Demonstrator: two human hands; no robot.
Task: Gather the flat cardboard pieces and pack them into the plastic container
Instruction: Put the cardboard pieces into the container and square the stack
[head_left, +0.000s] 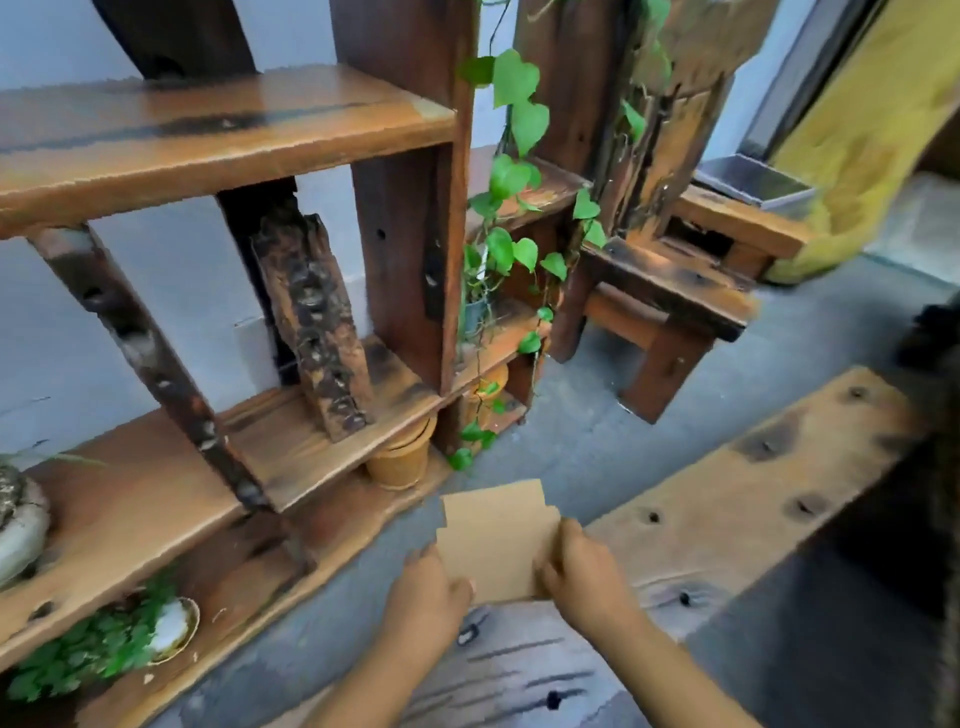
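Both hands hold the cardboard (493, 540): the left hand (428, 590) pinches its lower left corner and the right hand (582, 571) grips its right edge, fingers curled over the front. It looks like a small stack of flat pieces with stepped edges, held just above the near end of the plank (727, 499), tilted up toward the camera. The step in hand seems to be squaring the gathered pieces, and it would go best by tapping the lower edge on the plank so the offset edges line up, keeping thumbs on the front face so no piece slides out. A light pinch should do; flat cardboard bends if squeezed at one corner. The plastic container is not clearly in view; the grey tray (753, 184) far right on the bench (670, 291) may be one, but I cannot tell. Beside the hands, the shelf (218, 135) stands to the left, with a clay pot (400, 457) just beyond the cardboard and a leafy plant (88, 649) low on the left. A vine (511, 171) hangs between shelf and bench and could snag a carried stack. Only grey floor (597, 431) lies between.
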